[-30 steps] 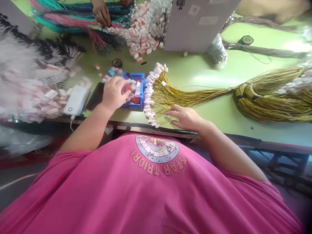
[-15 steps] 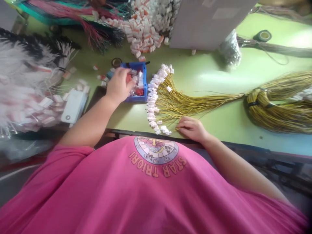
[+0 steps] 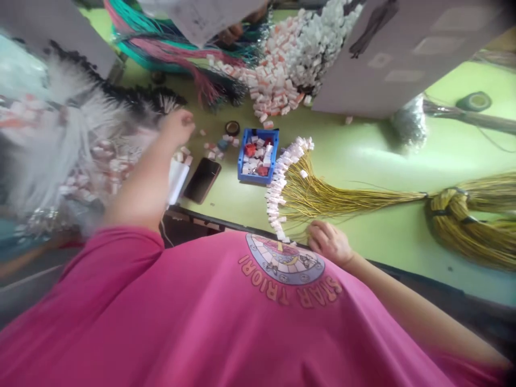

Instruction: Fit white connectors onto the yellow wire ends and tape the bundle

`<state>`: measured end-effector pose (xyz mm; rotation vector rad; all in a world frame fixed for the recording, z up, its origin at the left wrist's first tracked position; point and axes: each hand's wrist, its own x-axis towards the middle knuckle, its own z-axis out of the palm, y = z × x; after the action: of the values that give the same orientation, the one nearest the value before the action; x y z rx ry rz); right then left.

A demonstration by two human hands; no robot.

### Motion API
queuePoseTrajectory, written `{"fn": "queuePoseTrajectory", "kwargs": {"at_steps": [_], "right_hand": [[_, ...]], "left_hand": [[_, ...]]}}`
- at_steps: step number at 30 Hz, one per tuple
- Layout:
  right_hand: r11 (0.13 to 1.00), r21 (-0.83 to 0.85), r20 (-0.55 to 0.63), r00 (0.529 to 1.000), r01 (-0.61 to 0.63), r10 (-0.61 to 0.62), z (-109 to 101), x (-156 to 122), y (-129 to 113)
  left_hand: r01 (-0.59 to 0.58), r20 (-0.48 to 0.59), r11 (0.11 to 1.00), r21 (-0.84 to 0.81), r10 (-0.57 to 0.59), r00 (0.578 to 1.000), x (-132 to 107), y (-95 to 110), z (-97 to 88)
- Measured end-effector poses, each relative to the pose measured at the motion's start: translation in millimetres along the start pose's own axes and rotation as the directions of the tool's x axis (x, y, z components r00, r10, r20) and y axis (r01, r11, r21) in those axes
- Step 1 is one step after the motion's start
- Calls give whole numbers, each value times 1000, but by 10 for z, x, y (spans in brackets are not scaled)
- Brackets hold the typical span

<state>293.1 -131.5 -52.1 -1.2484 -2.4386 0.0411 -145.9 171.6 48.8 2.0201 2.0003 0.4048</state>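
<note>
Distance had opened between my left hand point(image 3: 180, 124) and the rectangular blue plastic bin point(image 3: 255, 178) it had just been in; picking there, I judged, had paused. That blurred hand hung toward the green surface's point(image 3: 355, 150) left end. My right hand point(image 3: 327, 240) lay curled at the near edge, beside fanned thin yellow wires point(image 3: 330, 198) tipped with small white connectors point(image 3: 276, 196). How tightly either closed, or on what, I couldn't tell.
</note>
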Motion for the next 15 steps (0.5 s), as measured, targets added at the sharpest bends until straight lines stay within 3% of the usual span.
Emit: {"fn": "queuePoseTrajectory", "kwargs": {"at_steps": [4, 8, 11, 15], "right_hand": [[998, -22, 93, 994, -59, 61, 32, 28, -32], [976, 34, 186, 961, -216, 206, 5, -10, -128], [924, 69, 182, 916, -376, 359, -117, -104, -212], [814, 69, 161, 812, -576, 561, -359, -231, -248]], "left_hand": [[-130, 209, 991, 43, 118, 971, -242, -5, 225], [-103, 287, 986, 134, 61, 956, -442, 199, 455], [-83, 328, 979, 185, 19, 945, -377, 276, 564], [-134, 320, 982, 133, 85, 943, -210, 246, 684]]}}
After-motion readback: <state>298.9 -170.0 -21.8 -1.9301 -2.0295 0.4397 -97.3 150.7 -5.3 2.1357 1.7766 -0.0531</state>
